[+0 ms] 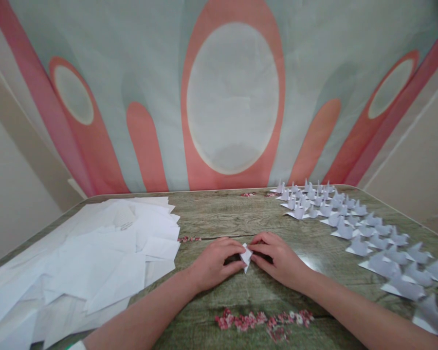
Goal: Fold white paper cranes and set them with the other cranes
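Observation:
A small piece of folded white paper [246, 257] stands between my two hands at the middle of the table. My left hand [219, 260] pinches its left side, thumb below and fingers above. From the other side my right hand [275, 257] grips its right edge between thumb and fingertips. The paper is folded into a narrow diamond-like shape, pointed at top and bottom. Parts of its edges are hidden behind my fingertips.
Loose white paper sheets [95, 257] lie in an overlapping heap on the left. Several rows of folded paper cranes [379, 262] stand along the right. The wood-patterned table [211, 214] bears pink flower prints [248, 321]. Behind it hangs a patterned backdrop [233, 97].

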`<state>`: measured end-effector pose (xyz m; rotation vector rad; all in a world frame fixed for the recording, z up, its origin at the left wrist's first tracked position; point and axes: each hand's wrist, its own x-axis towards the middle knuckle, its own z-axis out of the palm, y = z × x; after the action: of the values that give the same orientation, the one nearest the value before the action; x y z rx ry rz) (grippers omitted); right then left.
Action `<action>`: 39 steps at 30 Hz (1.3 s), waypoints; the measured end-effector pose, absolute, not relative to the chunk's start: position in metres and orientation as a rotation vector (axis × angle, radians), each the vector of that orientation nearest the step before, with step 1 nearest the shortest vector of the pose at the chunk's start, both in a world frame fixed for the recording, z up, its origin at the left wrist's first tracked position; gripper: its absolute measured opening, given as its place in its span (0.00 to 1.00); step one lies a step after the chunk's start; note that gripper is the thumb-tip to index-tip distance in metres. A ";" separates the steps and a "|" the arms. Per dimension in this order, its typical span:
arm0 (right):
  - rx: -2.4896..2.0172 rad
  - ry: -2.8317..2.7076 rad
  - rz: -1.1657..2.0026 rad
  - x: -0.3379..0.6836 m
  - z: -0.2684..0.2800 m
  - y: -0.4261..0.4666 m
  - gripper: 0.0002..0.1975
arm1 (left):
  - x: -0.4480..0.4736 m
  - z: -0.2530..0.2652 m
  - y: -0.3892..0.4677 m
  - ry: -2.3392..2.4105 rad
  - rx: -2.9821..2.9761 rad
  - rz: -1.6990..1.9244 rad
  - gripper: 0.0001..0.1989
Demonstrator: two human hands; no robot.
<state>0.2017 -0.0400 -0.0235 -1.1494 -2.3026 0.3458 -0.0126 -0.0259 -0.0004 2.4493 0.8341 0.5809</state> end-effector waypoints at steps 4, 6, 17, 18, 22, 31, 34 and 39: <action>-1.140 -2.294 0.331 0.199 -0.024 -0.040 0.09 | -0.012 -0.004 -0.025 0.899 2.392 0.623 0.13; -1.140 -2.278 0.329 0.198 -0.025 -0.039 0.09 | -0.011 -0.006 -0.024 0.932 2.358 0.647 0.15; -1.150 -2.194 0.444 0.193 -0.027 -0.039 0.09 | -0.011 -0.005 -0.024 0.971 2.349 0.662 0.15; -1.144 -2.198 0.434 0.193 -0.027 -0.039 0.09 | -0.011 -0.005 -0.024 0.973 2.348 0.666 0.14; -1.135 -2.243 0.391 0.193 -0.026 -0.039 0.09 | -0.010 -0.006 -0.024 0.975 2.350 0.682 0.11; -1.118 -2.232 0.471 0.192 -0.027 -0.038 0.09 | -0.012 -0.011 -0.020 1.007 2.340 0.750 0.06; -1.148 -2.158 0.602 0.191 -0.025 -0.035 0.07 | -0.013 -0.012 -0.019 1.065 2.315 0.772 0.03; -1.231 -2.087 0.666 0.186 -0.025 -0.030 0.08 | -0.013 -0.015 -0.017 1.201 2.298 0.792 0.03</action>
<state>0.1861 -0.0299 -0.0248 -1.2310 -2.0866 0.6660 -0.0133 -0.0165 -0.0153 2.2984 1.2011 0.7920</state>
